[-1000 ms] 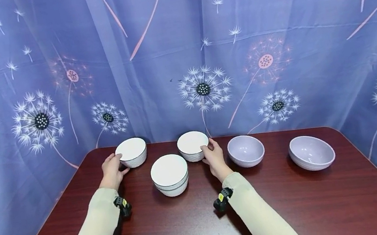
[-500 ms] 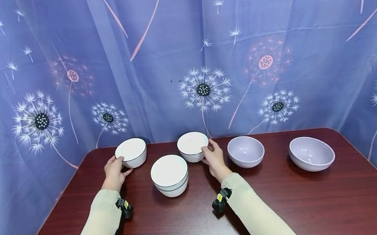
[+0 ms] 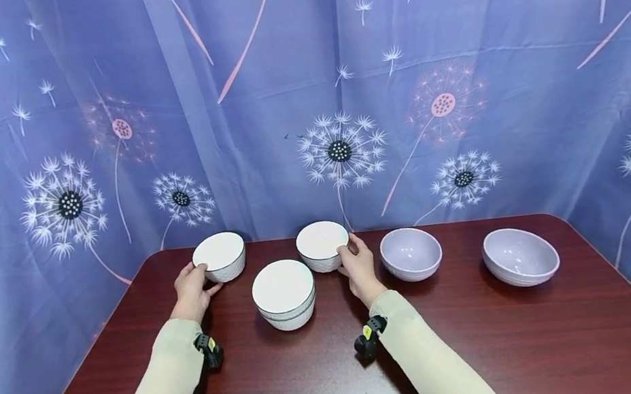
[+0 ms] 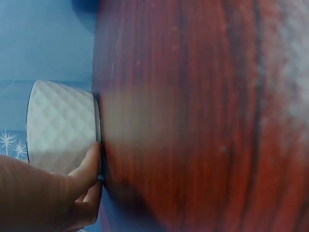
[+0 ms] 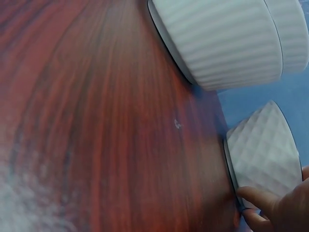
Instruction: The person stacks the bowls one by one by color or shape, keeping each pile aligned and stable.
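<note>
At the back left of the table, my left hand [image 3: 190, 292] grips a white bowl [image 3: 226, 271] by its near left side, thumb up at the rim. The left wrist view shows that bowl's diamond-textured wall [image 4: 63, 125] and fingertips low by its foot. A matching white bowl [image 3: 321, 264] stands at the back middle; my right hand [image 3: 359, 266] holds it by its right side. In the right wrist view, fingertips reach the foot of this textured bowl [image 5: 265, 150]. Between and nearer than both stands a stack of two white bowls [image 3: 288, 318], ribbed outside and touched by neither hand.
Right of my right hand stands a pale lilac bowl [image 3: 413, 263], with another lilac bowl [image 3: 522, 265] farther right. All rest on a dark red-brown wooden table [image 3: 297, 393]. A blue dandelion-print curtain [image 3: 288, 180] hangs close behind the table's back edge.
My left hand has shifted slightly to the right against its bowl. The right hand keeps its hold, and the bowls stay in place.
</note>
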{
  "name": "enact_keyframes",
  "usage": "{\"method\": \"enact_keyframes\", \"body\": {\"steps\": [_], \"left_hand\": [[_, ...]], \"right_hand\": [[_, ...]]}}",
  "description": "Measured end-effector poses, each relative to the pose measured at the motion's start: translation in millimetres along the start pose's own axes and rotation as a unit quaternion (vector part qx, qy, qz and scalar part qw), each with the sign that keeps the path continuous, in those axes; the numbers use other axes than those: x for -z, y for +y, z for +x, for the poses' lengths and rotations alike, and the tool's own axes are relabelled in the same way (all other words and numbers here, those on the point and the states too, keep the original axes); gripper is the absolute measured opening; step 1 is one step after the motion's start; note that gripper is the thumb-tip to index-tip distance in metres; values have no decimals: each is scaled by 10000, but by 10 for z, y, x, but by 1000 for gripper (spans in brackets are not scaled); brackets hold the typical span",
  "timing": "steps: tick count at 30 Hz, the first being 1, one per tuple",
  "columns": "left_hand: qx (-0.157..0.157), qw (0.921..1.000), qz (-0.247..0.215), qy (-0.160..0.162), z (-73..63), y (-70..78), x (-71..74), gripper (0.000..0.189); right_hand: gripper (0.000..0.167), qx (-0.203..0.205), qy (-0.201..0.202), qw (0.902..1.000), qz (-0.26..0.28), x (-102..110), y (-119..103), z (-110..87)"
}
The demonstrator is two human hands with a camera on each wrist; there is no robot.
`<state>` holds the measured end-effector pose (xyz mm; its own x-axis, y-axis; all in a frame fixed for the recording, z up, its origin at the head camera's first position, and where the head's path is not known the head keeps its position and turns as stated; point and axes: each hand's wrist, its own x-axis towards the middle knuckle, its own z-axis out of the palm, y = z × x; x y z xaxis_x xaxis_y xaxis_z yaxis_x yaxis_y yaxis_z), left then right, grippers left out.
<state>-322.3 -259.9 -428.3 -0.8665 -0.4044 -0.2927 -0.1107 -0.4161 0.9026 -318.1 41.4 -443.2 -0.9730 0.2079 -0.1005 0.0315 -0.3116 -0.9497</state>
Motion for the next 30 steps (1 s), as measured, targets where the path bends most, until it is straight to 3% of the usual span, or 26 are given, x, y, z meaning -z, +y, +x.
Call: {"method": "enact_keyframes", "body": {"steps": [13, 17, 21, 25, 30], "left_hand": [[2, 9999, -4, 164, -24, -33, 23, 60], [42, 9993, 51, 359, -97, -44, 15, 65], [11, 9971, 443, 622, -216, -56, -26, 67], [-85, 9944, 774, 712, -341, -68, -79, 53], [-8, 9967, 744, 329, -484, -63, -140, 24]], "right_hand": [[58, 16, 60, 10000, -76, -20, 40, 1], [58, -28, 67, 10000, -65, -26, 45, -7], [58, -13, 125, 9999, -67, -24, 45, -7], [58, -27, 161, 9998, -89, -20, 42, 0], [58, -27, 164, 9998, -128, -5, 28, 3]]}}
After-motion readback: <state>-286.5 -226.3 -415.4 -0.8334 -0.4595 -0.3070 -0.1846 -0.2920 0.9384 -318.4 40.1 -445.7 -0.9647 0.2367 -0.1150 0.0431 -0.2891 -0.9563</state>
